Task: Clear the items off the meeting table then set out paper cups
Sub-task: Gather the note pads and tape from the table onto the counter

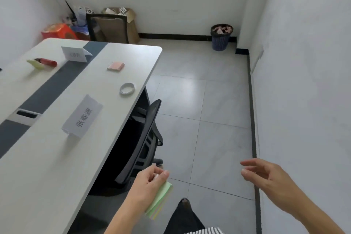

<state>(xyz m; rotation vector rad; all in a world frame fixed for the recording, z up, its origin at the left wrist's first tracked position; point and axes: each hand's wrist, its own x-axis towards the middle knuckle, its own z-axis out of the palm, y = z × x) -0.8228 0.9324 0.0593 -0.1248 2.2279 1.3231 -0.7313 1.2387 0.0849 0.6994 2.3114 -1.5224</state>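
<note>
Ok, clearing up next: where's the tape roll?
Head view: tape roll near the table's right edge, between the pink notepad and the nearer name card.

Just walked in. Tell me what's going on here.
A person is clearing the meeting table. Their left hand grips a pastel sticky-note pad, held off the table's edge above the floor; the right hand is open and empty. Left on the table: a pink note pad, a tape roll, a near name card, a far name card, a red marker and a yellow-green note. No paper cups are in view.
</note>
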